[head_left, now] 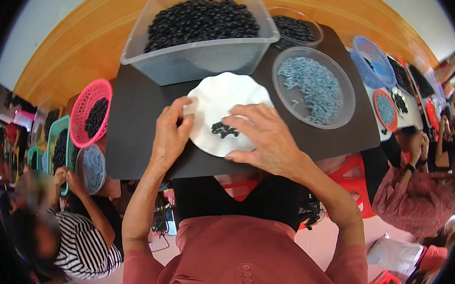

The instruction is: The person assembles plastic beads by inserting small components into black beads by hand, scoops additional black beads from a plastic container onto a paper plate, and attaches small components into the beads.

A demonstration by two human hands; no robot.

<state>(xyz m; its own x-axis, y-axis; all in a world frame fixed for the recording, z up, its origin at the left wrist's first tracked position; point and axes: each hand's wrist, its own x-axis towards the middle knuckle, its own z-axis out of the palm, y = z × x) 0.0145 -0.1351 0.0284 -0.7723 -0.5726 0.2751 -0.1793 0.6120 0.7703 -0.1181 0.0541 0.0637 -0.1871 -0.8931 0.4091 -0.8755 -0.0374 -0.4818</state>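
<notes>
A white plate with a wavy rim (212, 97) lies on the dark table in front of me. My left hand (172, 131) grips its left edge, thumb and fingers bent at the rim. Over the plate's right part is my right hand (266, 139), fingers spread and thumb apart, near the front rim. Its fingertips reach a small heap of black ring-like pieces (224, 130) on the plate. Whether a piece is under those fingertips is hidden.
Behind the plate stands a large clear bin (201, 62) of black pieces. To its right are a round tub (317, 35) of black pieces and a round tray (348, 105) of blue-grey pieces. A pink basket (78, 114) stands left. People sit at both sides.
</notes>
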